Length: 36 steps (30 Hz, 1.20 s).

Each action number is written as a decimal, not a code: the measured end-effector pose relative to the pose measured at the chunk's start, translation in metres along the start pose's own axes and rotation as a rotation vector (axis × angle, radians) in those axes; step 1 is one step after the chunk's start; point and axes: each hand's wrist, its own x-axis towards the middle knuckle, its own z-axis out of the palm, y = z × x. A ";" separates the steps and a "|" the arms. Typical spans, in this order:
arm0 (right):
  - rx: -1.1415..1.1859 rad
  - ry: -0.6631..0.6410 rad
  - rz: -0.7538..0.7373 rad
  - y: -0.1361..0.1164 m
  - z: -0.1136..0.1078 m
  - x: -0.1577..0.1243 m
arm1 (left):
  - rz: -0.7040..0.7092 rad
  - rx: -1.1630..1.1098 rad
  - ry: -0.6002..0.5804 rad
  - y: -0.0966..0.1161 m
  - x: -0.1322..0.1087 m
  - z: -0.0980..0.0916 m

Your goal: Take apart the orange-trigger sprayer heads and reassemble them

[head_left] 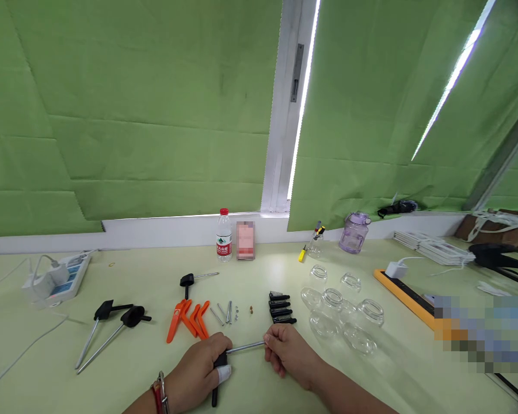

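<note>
My left hand (205,368) is closed around the black handle (217,376) of a tool with a metal rod (247,347). My right hand (287,351) pinches the far end of that rod. Both hands are low in the middle of the pale table (133,356). Just beyond them lie several orange clamp pieces (189,319), a few loose metal pins and screws (225,313) and a stack of black toothed parts (280,307).
Two black-handled rods (107,328) lie at the left, a third (194,280) farther back. Several clear glass jars (341,313) stand right of my hands. A water bottle (224,235), a power strip (58,279), a purple jug (354,232) and an orange-edged board (403,293) ring the table.
</note>
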 end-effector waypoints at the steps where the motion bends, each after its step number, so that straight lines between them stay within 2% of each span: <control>1: -0.003 -0.001 0.003 0.000 0.000 0.000 | -0.001 -0.003 -0.001 0.000 0.000 0.000; 9: -0.025 -0.031 -0.006 -0.002 0.002 -0.001 | -0.003 -0.047 -0.010 -0.001 0.001 -0.001; 18: 0.146 -0.098 -0.078 0.001 -0.003 -0.002 | 0.001 -0.042 -0.011 0.000 0.000 -0.002; 27: 0.023 -0.031 -0.041 0.003 0.001 -0.001 | 0.001 -0.036 -0.009 -0.001 0.001 -0.001; 36: -0.030 -0.035 -0.022 0.004 0.002 0.001 | 0.001 -0.049 -0.007 0.000 0.000 -0.001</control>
